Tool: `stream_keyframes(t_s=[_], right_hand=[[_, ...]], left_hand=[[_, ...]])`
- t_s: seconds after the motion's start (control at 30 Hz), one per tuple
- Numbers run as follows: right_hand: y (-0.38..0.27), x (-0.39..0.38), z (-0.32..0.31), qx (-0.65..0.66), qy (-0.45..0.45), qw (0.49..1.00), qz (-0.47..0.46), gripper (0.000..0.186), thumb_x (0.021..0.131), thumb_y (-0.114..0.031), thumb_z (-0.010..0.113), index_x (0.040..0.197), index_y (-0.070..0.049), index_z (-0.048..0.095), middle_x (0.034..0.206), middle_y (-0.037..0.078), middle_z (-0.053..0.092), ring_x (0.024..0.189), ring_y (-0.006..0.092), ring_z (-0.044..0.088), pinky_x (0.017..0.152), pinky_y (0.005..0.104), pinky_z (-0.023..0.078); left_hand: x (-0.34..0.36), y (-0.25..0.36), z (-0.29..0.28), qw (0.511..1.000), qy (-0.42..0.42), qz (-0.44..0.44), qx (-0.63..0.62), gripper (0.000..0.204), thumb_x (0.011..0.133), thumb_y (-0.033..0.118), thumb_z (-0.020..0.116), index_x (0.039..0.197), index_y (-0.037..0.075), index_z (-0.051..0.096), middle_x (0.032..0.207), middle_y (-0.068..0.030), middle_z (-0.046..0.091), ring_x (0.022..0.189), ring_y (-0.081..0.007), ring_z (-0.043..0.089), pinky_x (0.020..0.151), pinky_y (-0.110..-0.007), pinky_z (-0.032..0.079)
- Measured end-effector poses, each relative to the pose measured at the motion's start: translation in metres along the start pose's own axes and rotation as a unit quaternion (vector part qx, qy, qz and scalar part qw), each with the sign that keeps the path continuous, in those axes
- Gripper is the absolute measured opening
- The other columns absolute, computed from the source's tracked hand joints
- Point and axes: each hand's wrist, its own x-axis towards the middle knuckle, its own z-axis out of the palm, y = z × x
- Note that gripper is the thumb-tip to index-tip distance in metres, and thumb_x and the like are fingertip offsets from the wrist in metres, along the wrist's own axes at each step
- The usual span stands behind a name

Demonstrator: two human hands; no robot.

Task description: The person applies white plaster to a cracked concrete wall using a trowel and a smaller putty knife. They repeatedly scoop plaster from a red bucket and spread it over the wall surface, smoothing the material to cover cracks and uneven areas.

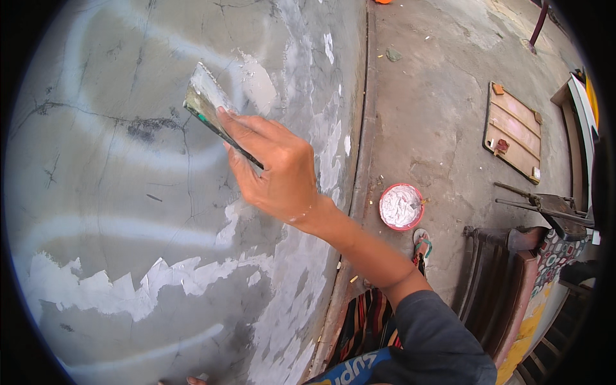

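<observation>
My right hand (pixel 276 167) grips a flat putty blade (pixel 208 96) smeared with pale paste, with green along one edge. The blade is over a cracked grey wall (pixel 128 192) marked with pale looping lines and rough white patches (pixel 128 289); whether it touches the surface I cannot tell. At the lower edge, a few fingertips of my left hand (pixel 194 379) show beside the wall, too cut off to read their grip. A pink-rimmed tub of white paste (pixel 401 205) stands on the ground at the right of the wall.
The concrete ground (pixel 430 109) holds a framed board (pixel 510 122) with battens, dark metal furniture (pixel 487 282), a patterned cloth (pixel 555 253) and a small orange object at the top. My sandalled foot (pixel 422 244) is below the tub, near a striped cloth (pixel 359 321) along the wall's base.
</observation>
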Motion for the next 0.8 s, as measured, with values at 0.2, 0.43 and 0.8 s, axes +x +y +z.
stream_keyframes(t_s=[0.2,0.43,0.8], right_hand=[[0.067,0.023,-0.043,-0.027,0.044,0.972,0.228,0.016,0.089,-0.011,0.061,0.093,0.003,0.065,0.058,0.009,0.055,0.051,0.0129,0.045,0.049,0.0289,0.037],[0.061,0.007,-0.013,-0.084,0.043,0.966,0.242,0.015,0.087,-0.012,0.058,0.09,0.002,0.065,0.048,0.013,0.048,0.04,0.0201,0.042,0.045,0.0342,0.035],[0.015,0.03,-0.005,-0.008,0.009,0.986,0.164,0.013,0.088,-0.009,0.06,0.086,0.002,0.065,0.053,0.006,0.046,0.047,0.012,0.038,0.045,0.0282,0.032]], left_hand=[[0.001,-0.003,0.006,0.998,0.043,-0.016,-0.036,0.057,0.087,0.053,0.052,0.121,0.008,0.05,0.128,-0.0183,0.049,0.122,-0.0373,0.042,0.104,-0.06,0.024],[-0.006,-0.006,0.007,0.998,0.039,-0.025,-0.048,0.054,0.086,0.05,0.054,0.121,0.01,0.048,0.13,-0.0177,0.049,0.124,-0.0389,0.042,0.109,-0.061,0.016],[-0.007,-0.009,0.004,0.997,0.016,-0.026,-0.068,0.053,0.082,0.046,0.06,0.12,0.011,0.047,0.131,-0.0174,0.047,0.125,-0.0387,0.04,0.108,-0.059,0.019]])
